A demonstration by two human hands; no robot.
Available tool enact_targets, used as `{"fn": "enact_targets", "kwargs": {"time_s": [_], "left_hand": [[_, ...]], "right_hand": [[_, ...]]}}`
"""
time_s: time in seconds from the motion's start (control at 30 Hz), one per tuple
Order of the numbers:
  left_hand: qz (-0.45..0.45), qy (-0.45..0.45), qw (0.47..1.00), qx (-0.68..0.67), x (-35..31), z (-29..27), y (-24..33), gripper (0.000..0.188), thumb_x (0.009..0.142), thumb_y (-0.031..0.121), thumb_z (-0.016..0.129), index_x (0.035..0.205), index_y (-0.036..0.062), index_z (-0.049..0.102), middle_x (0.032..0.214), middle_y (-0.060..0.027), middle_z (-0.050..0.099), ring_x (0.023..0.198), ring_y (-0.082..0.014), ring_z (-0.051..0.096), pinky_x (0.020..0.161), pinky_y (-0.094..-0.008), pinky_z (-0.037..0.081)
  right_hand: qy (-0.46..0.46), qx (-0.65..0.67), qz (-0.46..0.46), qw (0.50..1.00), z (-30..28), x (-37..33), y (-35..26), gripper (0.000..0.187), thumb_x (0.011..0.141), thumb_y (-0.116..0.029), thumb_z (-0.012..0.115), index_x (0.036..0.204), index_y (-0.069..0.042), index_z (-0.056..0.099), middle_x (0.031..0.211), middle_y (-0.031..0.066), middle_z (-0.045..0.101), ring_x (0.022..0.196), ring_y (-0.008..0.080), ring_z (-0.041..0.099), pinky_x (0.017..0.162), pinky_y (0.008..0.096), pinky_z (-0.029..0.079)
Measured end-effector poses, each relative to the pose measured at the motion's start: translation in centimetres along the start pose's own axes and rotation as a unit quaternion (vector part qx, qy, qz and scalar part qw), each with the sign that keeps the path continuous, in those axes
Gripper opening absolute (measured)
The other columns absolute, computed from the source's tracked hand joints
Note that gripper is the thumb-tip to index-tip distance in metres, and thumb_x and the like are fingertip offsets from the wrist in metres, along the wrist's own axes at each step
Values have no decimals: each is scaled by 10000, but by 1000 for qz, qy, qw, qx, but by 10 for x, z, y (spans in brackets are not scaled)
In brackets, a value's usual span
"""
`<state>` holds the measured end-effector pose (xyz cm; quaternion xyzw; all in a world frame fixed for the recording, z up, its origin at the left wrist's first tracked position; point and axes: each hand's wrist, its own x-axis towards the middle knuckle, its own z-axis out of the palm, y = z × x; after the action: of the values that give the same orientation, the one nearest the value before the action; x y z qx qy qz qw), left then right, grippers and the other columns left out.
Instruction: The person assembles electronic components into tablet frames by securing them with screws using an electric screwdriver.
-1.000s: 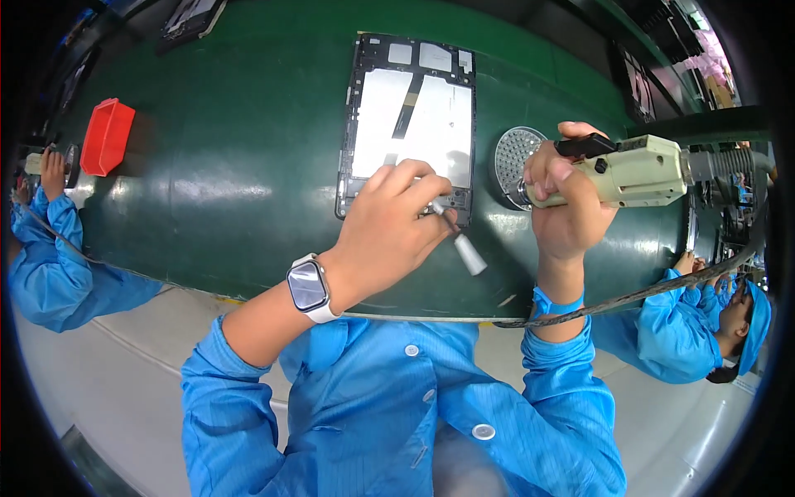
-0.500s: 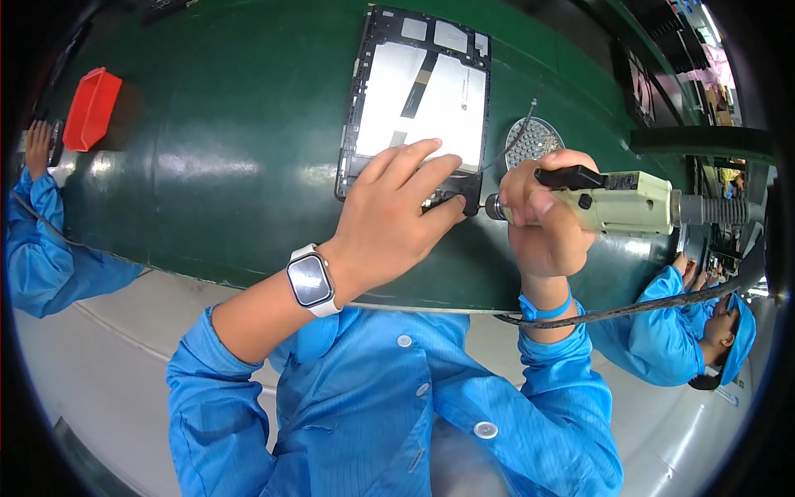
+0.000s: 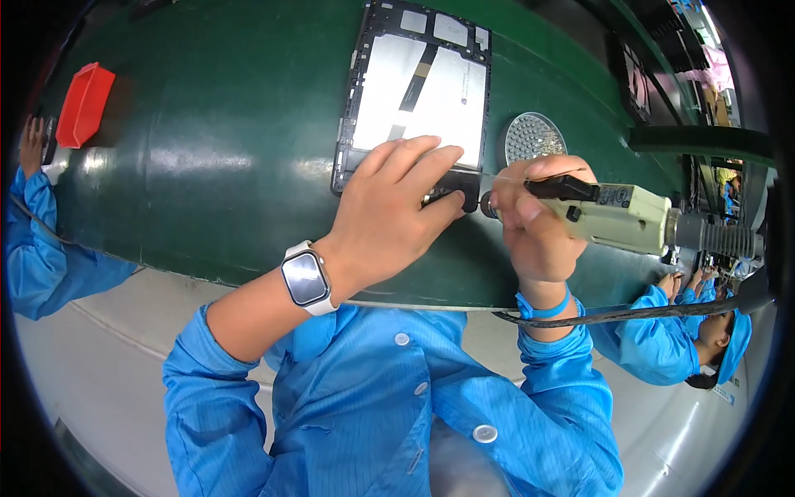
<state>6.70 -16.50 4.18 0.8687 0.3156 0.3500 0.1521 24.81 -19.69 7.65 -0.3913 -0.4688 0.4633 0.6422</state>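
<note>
An opened tablet (image 3: 464,91) lies on the green table, with silver panels, a dark frame and a black strip down its middle. My left hand (image 3: 389,207) rests over its near end, fingers spread and thumb at the near right corner. In my right hand (image 3: 542,224) is a pale green electric screwdriver (image 3: 625,219) with a black lever, lying nearly level. Its nose points left at that corner; whether the bit touches is hard to tell. A thin wire-like piece (image 3: 507,178) shows by the right fingers, too fine to make out.
A round metal dish (image 3: 528,137) of small parts, likely screws, stands just beyond my right hand. At the far left is a red bin (image 3: 84,106). A thick black cable (image 3: 629,315) runs at the right. Co-workers in blue sit on both sides.
The screwdriver's rear end has dipped and its body has tilted slightly. The wire-like piece has swung down from across the dish. My left hand stays on the tablet.
</note>
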Motion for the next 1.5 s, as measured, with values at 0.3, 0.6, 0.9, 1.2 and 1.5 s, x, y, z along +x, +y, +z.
{"fn": "enact_targets", "kwargs": {"time_s": [0.3, 0.6, 0.9, 1.2, 1.5], "left_hand": [[81, 25, 996, 41, -1, -19, -10, 387, 630, 172, 846, 990, 100, 724, 1052, -77, 603, 982, -285, 560, 793, -398, 480], [23, -28, 999, 2, 0, -13, -12, 256, 695, 177, 813, 913, 85, 716, 1001, -33, 592, 930, -244, 554, 766, -386, 472], [24, -27, 999, 2, 0, -12, -10, 272, 691, 168, 813, 933, 88, 717, 1024, -37, 589, 943, -242, 550, 778, -382, 465], [22, -17, 1000, -4, -4, -17, -8, 266, 686, 157, 828, 913, 68, 721, 1006, -46, 608, 917, -253, 554, 754, -370, 465], [14, 5, 999, -32, -7, -16, -15, 292, 648, 157, 832, 892, 61, 703, 986, -56, 619, 895, -248, 578, 723, -368, 473]], "right_hand": [[70, 26, -120, 990, -39, 41, -17, 293, 807, -5, 560, 1088, 77, 552, 656, 75, 524, 532, 151, 478, 537, 308, 444], [165, -59, -121, 977, -60, 61, 10, 221, 773, 40, 544, 976, 123, 572, 592, 79, 516, 465, 155, 475, 498, 320, 448], [171, -59, -112, 977, -68, 63, 16, 200, 761, 22, 570, 945, 100, 569, 585, 76, 514, 465, 164, 489, 491, 315, 445], [161, -71, -114, 978, -60, 61, 12, 204, 761, 16, 563, 946, 101, 568, 578, 79, 513, 469, 168, 489, 501, 330, 458], [47, 66, -121, 989, -9, 34, -14, 333, 807, -70, 579, 1097, 87, 531, 628, 72, 493, 519, 156, 452, 539, 335, 438]]}}
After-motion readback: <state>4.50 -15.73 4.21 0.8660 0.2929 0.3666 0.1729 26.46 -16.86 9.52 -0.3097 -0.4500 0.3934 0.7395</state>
